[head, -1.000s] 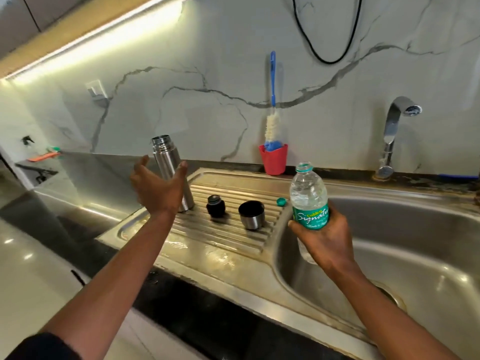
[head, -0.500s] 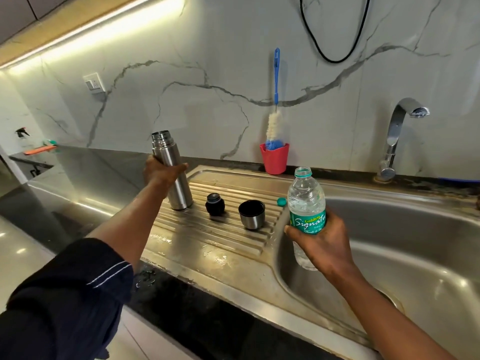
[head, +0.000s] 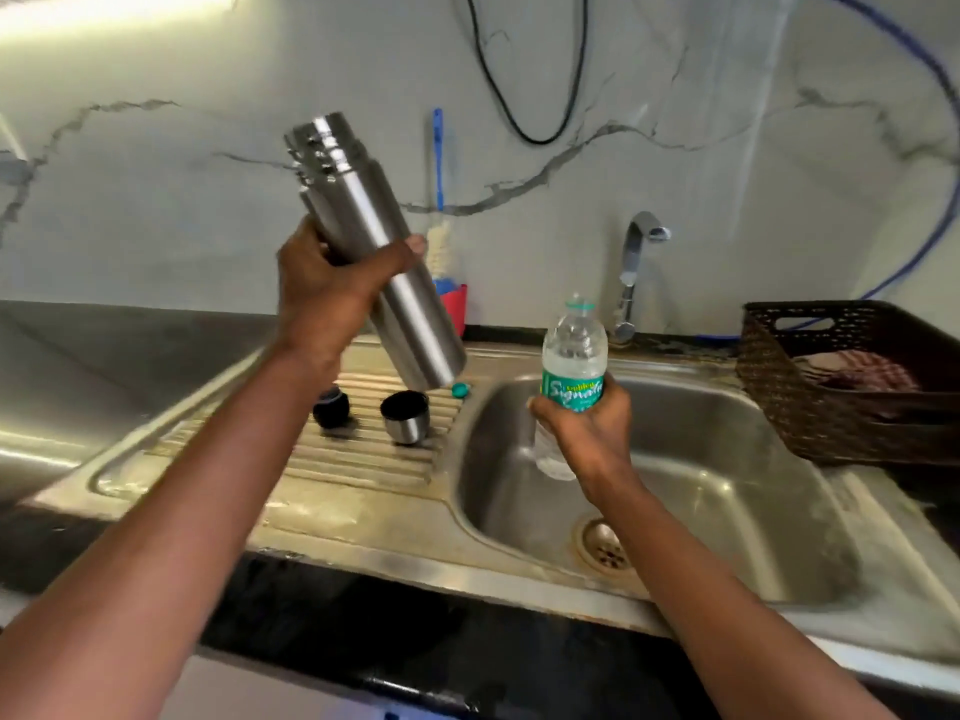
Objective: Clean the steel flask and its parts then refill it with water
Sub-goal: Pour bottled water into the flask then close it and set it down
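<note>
My left hand [head: 332, 288] grips the steel flask [head: 379, 252] around its middle and holds it in the air above the drainboard, tilted with its open mouth up and to the left. My right hand [head: 584, 428] holds an uncapped plastic water bottle [head: 571, 356] with a green label upright over the sink basin [head: 727, 491]. On the ribbed drainboard [head: 363, 459] stand the black stopper [head: 332, 407] and the steel cup lid [head: 408, 415], mouth up. The bottle's small green cap [head: 460, 390] lies by the drainboard's right edge.
A tap [head: 636, 267] rises behind the basin. A red holder [head: 457, 304] with a blue-handled bottle brush [head: 438, 163] stands against the marble wall, partly behind the flask. A dark woven basket [head: 841, 387] with cloth sits on the counter to the right of the sink.
My left hand closed around the flask on the drainboard and lifted it up and to the right, tilting it. The bottle stays in my right hand over the basin. The view shifted right.
</note>
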